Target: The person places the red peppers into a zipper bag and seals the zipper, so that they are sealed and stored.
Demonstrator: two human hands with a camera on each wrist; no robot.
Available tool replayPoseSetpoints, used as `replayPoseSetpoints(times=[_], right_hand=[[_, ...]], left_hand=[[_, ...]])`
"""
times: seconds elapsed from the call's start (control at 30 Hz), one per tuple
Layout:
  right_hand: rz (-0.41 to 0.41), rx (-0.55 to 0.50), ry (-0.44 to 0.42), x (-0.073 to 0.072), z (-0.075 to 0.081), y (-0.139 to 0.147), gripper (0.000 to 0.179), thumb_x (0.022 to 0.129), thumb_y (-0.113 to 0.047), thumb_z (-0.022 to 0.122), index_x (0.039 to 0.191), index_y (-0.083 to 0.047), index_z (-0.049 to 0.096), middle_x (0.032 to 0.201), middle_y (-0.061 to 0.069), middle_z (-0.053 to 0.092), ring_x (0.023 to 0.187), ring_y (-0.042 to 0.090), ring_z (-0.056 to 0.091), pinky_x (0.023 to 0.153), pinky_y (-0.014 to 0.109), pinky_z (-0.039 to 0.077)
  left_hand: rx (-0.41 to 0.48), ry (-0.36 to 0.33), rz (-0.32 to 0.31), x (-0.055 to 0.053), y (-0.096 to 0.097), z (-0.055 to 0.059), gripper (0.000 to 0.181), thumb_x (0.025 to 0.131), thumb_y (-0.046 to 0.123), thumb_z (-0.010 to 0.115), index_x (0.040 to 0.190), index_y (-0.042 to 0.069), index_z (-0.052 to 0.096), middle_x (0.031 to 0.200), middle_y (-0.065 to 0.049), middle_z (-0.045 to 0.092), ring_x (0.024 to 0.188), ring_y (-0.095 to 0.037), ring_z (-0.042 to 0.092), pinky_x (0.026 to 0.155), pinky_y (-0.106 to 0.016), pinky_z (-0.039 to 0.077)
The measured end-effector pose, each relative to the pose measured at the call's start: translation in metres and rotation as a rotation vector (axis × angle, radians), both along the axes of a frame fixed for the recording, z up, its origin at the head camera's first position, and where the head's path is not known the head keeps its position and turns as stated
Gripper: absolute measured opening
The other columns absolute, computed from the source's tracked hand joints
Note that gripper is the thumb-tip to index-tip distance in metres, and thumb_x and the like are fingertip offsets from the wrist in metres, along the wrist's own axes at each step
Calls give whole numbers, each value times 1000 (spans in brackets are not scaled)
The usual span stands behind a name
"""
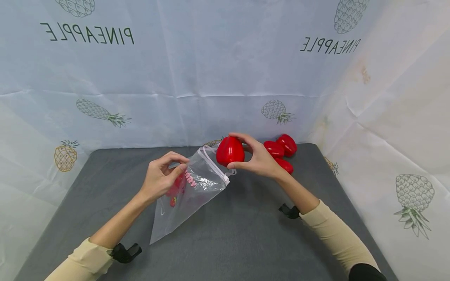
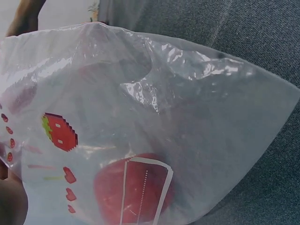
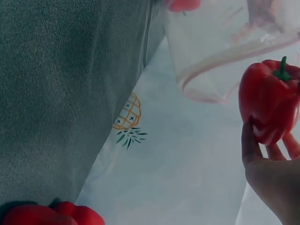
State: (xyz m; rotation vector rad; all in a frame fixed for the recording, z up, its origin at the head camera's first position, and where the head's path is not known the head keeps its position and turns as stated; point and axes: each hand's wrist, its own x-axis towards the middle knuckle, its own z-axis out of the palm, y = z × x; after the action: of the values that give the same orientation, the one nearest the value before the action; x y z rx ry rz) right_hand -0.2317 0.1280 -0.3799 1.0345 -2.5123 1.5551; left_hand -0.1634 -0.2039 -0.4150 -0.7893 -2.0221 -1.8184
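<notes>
PINEAPPLE twice, reversed, on far cloth (image 1: 218, 66), right hand (image 1: 259, 160) gripping one red pepper (image 1: 230, 151) at the mouth of a clear bag (image 1: 195, 191), left hand (image 1: 161, 176) pinching it, one red object (image 2: 111, 192) inside, three peppers (image 1: 274, 149) far right

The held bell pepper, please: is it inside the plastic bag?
Outside: no film covers the bell pepper, held near the plastic bag's mouth.

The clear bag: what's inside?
At least one red, rounded thing, probably a pepper, shows through the bag. In the head view, whatever's behind the left hand is hidden.
</notes>
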Motion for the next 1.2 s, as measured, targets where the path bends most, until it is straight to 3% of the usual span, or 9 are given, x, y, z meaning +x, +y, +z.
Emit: replayPoseSetpoints(times=[0.23,0.6,0.83,1.07,1.2], right_hand=[[26,20,-5,2,-3,-6,81,84,-21,92,156,-19,56,157,8,57,136,29,59,105,47,64],[216,-70,-119,5,-4,-6,63,94,-6,80,152,-7,57,156,15,60,140,42,62,110,39,61],[169,-91,-106,2,-8,3,56,95,-4,79,148,-6,60,151,19,63,136,46,63,110,30,60],[107,-74,-143,-4,-24,20,52,96,-4,77,146,-4,62,149,23,64,133,34,68,108,26,60],[92,-88,-166,-4,-32,28,51,96,-3,76,145,-2,62,147,27,64,132,42,68,105,24,61]], left_hand=[[14,8,0,-1,1,-1,22,93,-21,69,113,-13,73,110,6,73,101,-5,70,91,-17,63],[26,15,3,-1,5,-4,20,95,-20,67,112,-12,73,109,4,72,102,-5,69,81,-13,61],[25,22,17,-1,4,-3,18,96,-19,67,112,-12,73,109,3,72,102,-5,69,75,-13,59],[24,5,34,-1,1,0,21,96,-20,67,113,-11,73,109,2,72,101,-5,70,70,-14,57],[25,8,33,-1,1,1,20,96,-20,67,113,-11,73,109,1,72,102,-5,70,66,-15,55]])
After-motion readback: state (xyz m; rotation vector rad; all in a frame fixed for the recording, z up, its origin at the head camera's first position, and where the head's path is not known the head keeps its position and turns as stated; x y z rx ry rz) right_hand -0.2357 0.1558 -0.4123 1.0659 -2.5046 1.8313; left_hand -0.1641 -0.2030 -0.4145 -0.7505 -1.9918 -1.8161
